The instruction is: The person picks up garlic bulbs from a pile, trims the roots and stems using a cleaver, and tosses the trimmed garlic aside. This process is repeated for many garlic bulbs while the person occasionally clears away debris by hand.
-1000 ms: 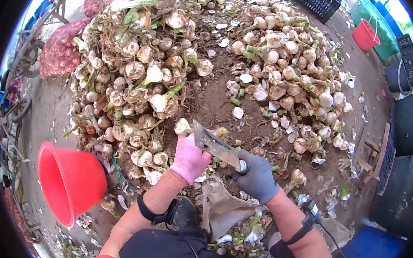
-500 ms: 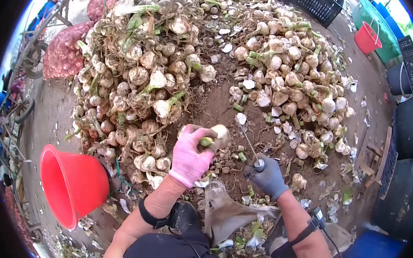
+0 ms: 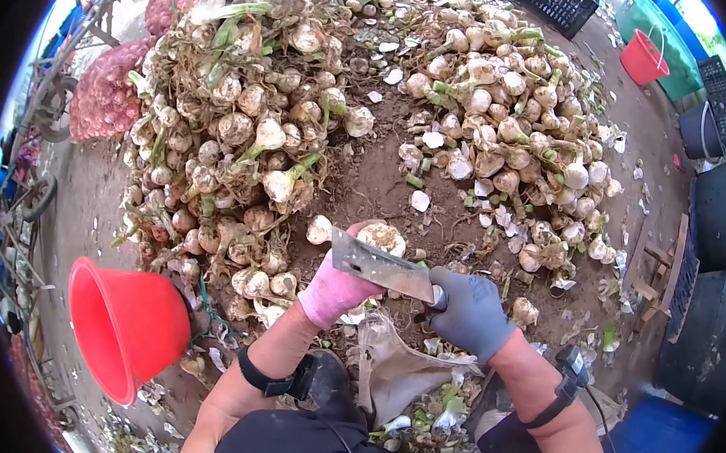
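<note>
Holding a garlic bulb (image 3: 382, 236) in the left hand (image 3: 335, 288), pink glove on, fingers wrapped around it from underneath so only the pale top of the bulb peeks out above the blade. The right hand (image 3: 468, 311), in a grey glove, has its fingers clamped tight on the handle of a cleaver (image 3: 381, 266), and the flat metal blade lies across the left hand just under the bulb. The cleaver's long axis runs pretty much sideways across the view, handle end at the right hand, far end pointing left and slightly up toward the big garlic pile (image 3: 235, 125). Can't really tell which way the bulb's stem points since the glove and blade cover most of it. All of this sits low in the middle of the view, over bare dirt ground (image 3: 374, 181) littered with skins and cut stem bits. A second heap of trimmed garlic (image 3: 513, 128) spreads out on the upper right, well apart from the hands. A red bucket (image 3: 124, 328) lies tipped on its side near the left elbow.
</note>
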Available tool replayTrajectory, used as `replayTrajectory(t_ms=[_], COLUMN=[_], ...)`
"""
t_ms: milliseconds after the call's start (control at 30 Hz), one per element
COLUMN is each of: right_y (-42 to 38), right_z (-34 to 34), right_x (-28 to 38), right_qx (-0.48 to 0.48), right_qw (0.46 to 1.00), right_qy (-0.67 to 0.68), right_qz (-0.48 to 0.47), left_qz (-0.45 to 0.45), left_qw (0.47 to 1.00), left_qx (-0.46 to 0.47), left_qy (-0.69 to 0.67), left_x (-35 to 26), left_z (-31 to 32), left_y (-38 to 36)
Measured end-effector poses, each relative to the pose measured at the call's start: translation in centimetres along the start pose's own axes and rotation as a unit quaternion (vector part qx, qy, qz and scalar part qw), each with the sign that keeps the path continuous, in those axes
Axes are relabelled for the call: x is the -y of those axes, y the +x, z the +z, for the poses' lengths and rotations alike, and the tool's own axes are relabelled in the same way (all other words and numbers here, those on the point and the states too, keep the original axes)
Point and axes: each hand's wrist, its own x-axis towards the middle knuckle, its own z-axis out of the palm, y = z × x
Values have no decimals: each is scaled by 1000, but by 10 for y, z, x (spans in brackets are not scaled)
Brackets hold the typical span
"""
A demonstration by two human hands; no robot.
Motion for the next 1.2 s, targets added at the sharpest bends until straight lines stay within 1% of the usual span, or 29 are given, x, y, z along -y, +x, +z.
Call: replayTrajectory(t_ms=[33, 67, 133, 167, 200, 233, 300, 333, 400, 433, 533, 567, 600, 667, 700, 733, 767, 800, 833, 867, 900, 933, 967, 1000, 1067, 1100, 1133, 1167, 1200], right_y=[-1, -2, -4, -4, -4, -4, -3, -1, 3, 3, 7, 9, 11, 10, 10, 10, 10, 12, -1, 9, 32, 9, -9, 7, 10, 13, 6, 7, 7], right_z=[-3, -5, -5, -5, -4, -3, 5, 8, 15, 18, 27, 29, 32, 39, 40, 41, 42, 42, 46, 47, 44, 51, 52, 48, 60, 78, 82, 79, 75], right_x=[3, 7, 13, 15, 17, 17, 12, 8, -4, -8, -21, -28, -34, -39, -45, -51, -58, -69, -115, -152, -145, -136, -128, -126, -125, -137, -133, -127, -120], right_qx=[0, -9, -17, -24, -32, -34, -74, -73, -76, -77, -106, -113, -121, -109, -100, -101, -78, -57, -69, -82, -79, -127, -192, -205, -142, -174, -167, -155, -145], right_qw=[1000, 1000, 1000, 999, 998, 998, 992, 992, 989, 989, 986, 985, 984, 986, 987, 988, 995, 990, 983, 978, 982, 982, 974, 973, 966, 944, 944, 933, 920], right_qy=[0, 8, 17, 9, 1, 2, -22, -22, -31, -31, -30, -32, -33, -37, -43, -44, -59, -74, -72, -72, -78, -24, 30, 26, 164, 240, 240, 285, 330], right_qz=[0, -7, -14, -34, -54, -53, -104, -103, -126, -125, -123, -124, -125, -122, -114, -111, -5, 101, 153, 180, 155, 137, 118, 102, 138, 144, 151, 154, 156], left_qz=[0, 0, 80, 72, 72, 46, 7, 6, 20, 19, 31, -24, -23, 36, -26, -26, -100, -170, -25, -14, -58, -135, -247, -224, -114, -93, -70, -42, -9], left_qw=[994, 994, 993, 996, 996, 999, 998, 998, 1000, 1000, 999, 990, 990, 997, 997, 997, 984, 961, 982, 987, 969, 928, 948, 957, 974, 959, 941, 940, 972], left_qx=[21, 21, -9, 12, 14, 11, 7, 7, -4, -3, 15, 5, 6, 59, 48, 51, 50, 50, 104, 87, 72, 82, 76, 53, 72, 91, 105, 86, 38], left_qy=[-111, -112, 82, 54, 55, 27, -54, -54, 16, -12, -34, -137, -136, 38, -58, -59, -137, -211, -153, -138, -230, -338, -185, -178, -183, -250, -315, -326, -230], left_x=[-1, -4, -12, -8, -11, -18, -31, -29, -18, -13, -10, -15, -14, -19, -26, -26, -26, -26, -32, -25, -8, 2, -32, -2, -34, -61, -83, -90, -70], left_z=[-1, -1, 2, 1, 1, 2, 4, 4, 5, 7, 12, 15, 14, 13, 18, 22, 24, 25, 37, 28, 23, 32, 29, 36, 35, 31, 23, 10, -6], left_y=[-1, 0, 0, -3, -4, -5, -9, -9, -10, -13, -15, -19, -20, -19, -23, -27, -31, -35, -44, -34, -18, -23, -7, 13, 33, 39, 44, 48, 54])
